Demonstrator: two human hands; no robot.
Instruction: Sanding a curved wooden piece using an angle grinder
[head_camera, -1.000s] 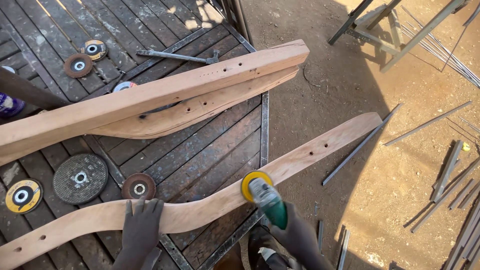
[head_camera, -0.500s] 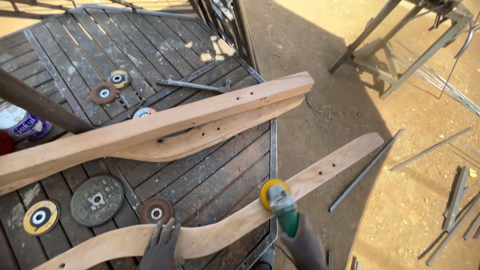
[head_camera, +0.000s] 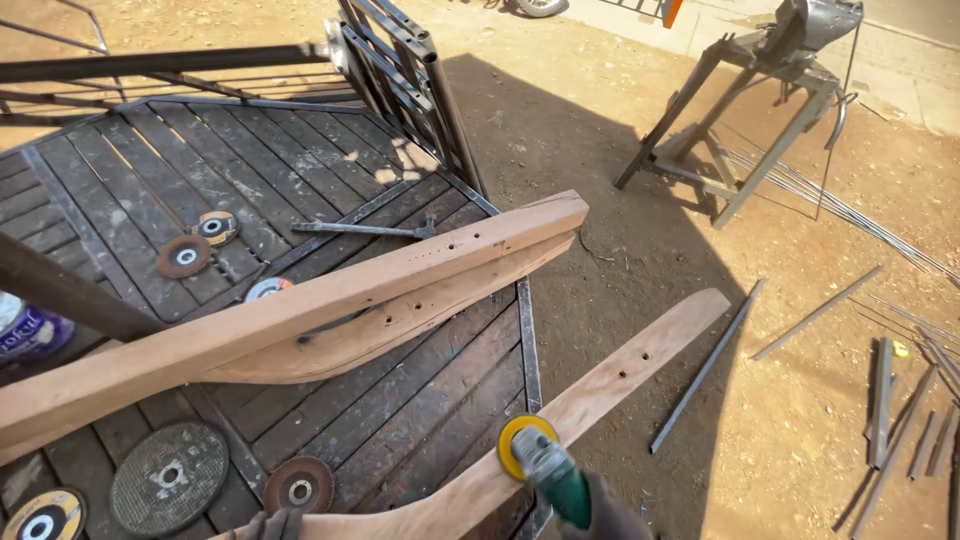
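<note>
Low down, hands (head_camera: 600, 515) on grinder (head_camera: 545, 470).

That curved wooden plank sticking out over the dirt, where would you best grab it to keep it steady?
Probably the curved wooden plank is best gripped across its narrow width, from above, on the stretch resting on the dark slatted platform, left of the grinder's yellow disc. There it is supported; the far end with the holes overhangs the ground and would lever.
</note>
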